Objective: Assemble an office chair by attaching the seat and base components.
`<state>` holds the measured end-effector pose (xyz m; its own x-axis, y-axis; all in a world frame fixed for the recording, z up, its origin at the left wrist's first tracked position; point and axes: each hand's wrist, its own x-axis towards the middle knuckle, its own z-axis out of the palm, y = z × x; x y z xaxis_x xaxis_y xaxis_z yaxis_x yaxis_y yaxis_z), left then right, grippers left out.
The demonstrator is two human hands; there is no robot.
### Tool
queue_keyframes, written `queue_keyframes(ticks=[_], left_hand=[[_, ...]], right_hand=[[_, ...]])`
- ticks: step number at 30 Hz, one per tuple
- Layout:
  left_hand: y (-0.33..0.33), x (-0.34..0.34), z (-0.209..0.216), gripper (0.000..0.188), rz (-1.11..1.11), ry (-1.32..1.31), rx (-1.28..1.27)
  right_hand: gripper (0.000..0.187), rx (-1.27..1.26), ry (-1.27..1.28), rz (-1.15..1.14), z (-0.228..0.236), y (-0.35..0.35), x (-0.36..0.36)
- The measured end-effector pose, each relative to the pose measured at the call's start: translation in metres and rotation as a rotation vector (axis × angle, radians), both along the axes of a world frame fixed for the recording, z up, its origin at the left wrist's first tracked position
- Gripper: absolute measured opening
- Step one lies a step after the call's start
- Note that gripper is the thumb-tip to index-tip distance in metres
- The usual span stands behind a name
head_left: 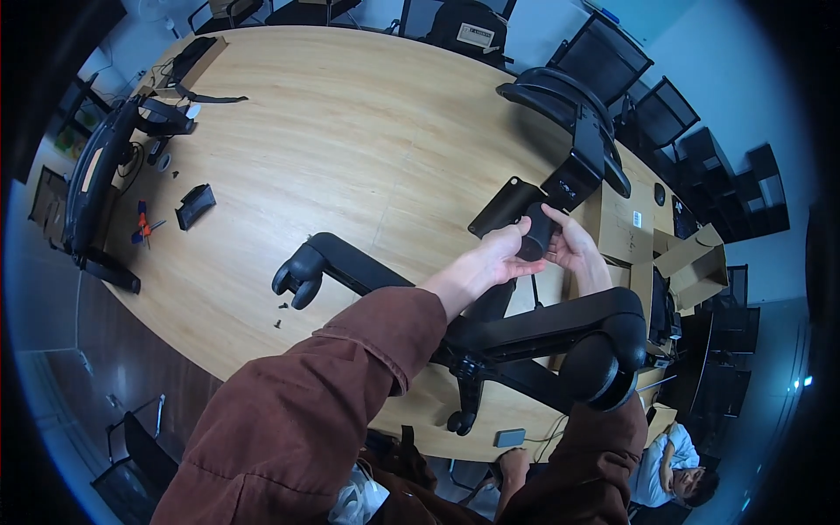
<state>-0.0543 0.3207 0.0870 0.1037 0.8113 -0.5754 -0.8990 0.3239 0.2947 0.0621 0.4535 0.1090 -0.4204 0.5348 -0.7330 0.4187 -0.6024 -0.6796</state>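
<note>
Between my hands is a black cylinder (pixel 535 234), which looks like the gas lift column of an office chair. My left hand (pixel 500 254) closes round its near left side, and my right hand (pixel 573 247) grips it from the right with the thumb along the top. The cylinder's far end meets a black metal bracket (pixel 570 178) with a flat plate (pixel 506 206) beside it. A curved black chair part (pixel 560 87) stands beyond. Under my forearms lies a black five-star-type chair base (pixel 525 331) with casters (pixel 599 367), partly covering my right arm.
Small screws (pixel 278 324) lie left of the base. Further left are a red-handled tool (pixel 143 223), a black angled piece (pixel 195 206) and a large black chair part (pixel 92 188). Cardboard boxes (pixel 626 232) stand at the right; a person (pixel 669 464) is at lower right.
</note>
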Motion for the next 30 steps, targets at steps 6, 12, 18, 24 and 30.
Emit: queue_keyframes(ticks=[6, 12, 18, 24, 30], left_hand=[[0.002, 0.006, 0.001, 0.047, 0.006, 0.192, -0.080], [0.002, 0.023, 0.010, 0.035, 0.092, 0.523, -0.222], [0.002, 0.046, 0.012, 0.061, 0.277, 1.589, -0.245], [-0.016, 0.025, 0.002, 0.071, 0.132, 0.938, -0.076], [0.001, 0.016, -0.005, 0.065, -0.072, -0.019, -0.059]], right_hand=[[0.044, 0.066, -0.059, -0.081, 0.001, -0.007, -0.007], [0.044, 0.092, -0.009, -0.098, -0.006, -0.011, -0.011], [0.040, 0.045, 0.108, -0.153, -0.021, -0.003, -0.012], [0.041, 0.076, 0.144, -0.178, -0.031, 0.002, -0.011], [0.043, 0.061, 0.192, -0.177, -0.024, -0.001, -0.011]])
